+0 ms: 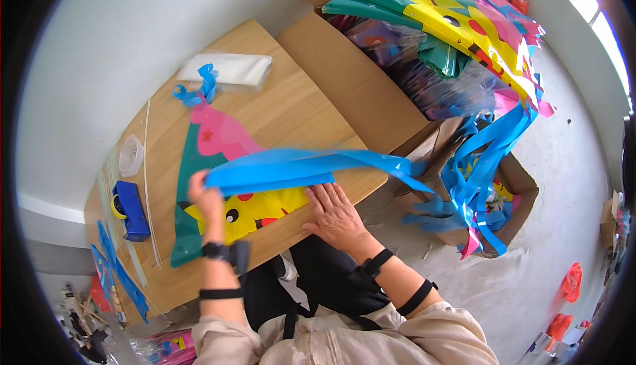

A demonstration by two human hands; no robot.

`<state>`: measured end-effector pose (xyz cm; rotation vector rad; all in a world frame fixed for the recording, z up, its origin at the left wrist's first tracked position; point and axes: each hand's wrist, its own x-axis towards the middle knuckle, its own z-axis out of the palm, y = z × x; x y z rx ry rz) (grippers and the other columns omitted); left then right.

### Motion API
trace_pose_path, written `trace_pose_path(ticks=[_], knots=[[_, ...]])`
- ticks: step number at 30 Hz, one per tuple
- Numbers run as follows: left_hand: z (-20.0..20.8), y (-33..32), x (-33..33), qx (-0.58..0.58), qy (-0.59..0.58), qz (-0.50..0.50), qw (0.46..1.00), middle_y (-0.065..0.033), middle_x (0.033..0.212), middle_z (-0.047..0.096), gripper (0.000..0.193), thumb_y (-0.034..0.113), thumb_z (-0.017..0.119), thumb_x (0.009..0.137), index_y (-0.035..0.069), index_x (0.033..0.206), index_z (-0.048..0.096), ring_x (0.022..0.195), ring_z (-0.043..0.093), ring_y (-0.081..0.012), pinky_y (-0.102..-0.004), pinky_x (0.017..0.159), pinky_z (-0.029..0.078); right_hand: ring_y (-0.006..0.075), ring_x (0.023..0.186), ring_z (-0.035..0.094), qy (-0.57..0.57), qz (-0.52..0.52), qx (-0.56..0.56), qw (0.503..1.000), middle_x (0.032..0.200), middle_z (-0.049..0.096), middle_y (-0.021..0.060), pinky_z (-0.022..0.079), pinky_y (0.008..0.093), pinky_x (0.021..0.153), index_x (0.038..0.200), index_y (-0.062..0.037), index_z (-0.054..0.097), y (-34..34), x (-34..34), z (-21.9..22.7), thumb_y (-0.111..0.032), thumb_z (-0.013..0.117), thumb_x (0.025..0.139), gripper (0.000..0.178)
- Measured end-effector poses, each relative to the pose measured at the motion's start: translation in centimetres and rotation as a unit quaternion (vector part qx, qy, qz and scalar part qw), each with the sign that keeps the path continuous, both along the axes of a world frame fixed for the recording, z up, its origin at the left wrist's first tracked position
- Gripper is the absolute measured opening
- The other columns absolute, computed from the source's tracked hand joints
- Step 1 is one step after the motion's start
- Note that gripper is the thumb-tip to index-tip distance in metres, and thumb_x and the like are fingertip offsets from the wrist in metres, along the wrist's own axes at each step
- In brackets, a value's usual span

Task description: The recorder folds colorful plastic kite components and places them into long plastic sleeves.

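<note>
A triangular kite sheet in green, pink and yellow, printed with a cartoon figure, lies flat on the wooden table. Across it runs a long blue tail strip, blurred and slightly raised, trailing off the table's right edge toward a carton. My left hand, smeared by motion, is closed around the strip's left end above the kite. Flat beside the strip's lower edge, my right hand presses on the yellow part of the kite, fingers stretched out near the table's front edge.
A blue tape dispenser, a clear plastic cup, white plastic bags and thin rods lie on the table. An open carton spills blue strips. Stacked kites top a large box.
</note>
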<state>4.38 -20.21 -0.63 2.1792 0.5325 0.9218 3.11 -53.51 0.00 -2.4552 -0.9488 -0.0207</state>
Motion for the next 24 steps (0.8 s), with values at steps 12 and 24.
trace_pose_path(ticks=[12, 24], knots=[[4.5, 12.5, -18.0, 0.173, 0.038, 0.24, 0.955, -0.0158, 0.12, 0.061, 0.038, 0.005, 0.065, 0.081, -0.003, 0.117, 0.059, 0.112, 0.056, -0.0293, -0.0394, 0.098, 0.042, 0.0374, 0.14, 0.027, -0.024, -0.002, -0.057, 0.998, 0.144, 0.037, 0.0224, 0.016, 0.0468, 0.118, 0.133, 0.0042, 0.046, 0.2, -0.1, -0.1, -0.05, 0.054, 0.089, 0.07], [2.9, -15.2, 1.4, 0.151, 0.25, -0.34, 0.894, -0.0186, 0.108, 0.058, 0.044, 0.032, 0.078, 0.069, 0.0, 0.095, 0.064, 0.104, 0.052, -0.037, -0.0461, 0.09, 0.043, 0.0388, 0.135, 0.034, -0.032, 0.005, -0.06, 0.998, 0.137, 0.044, 0.0218, 0.022, 0.0486, 0.115, 0.128, 0.0056, 0.05, 1.1, -0.5, 0.2, -0.047, 0.06, 0.085, 0.069]])
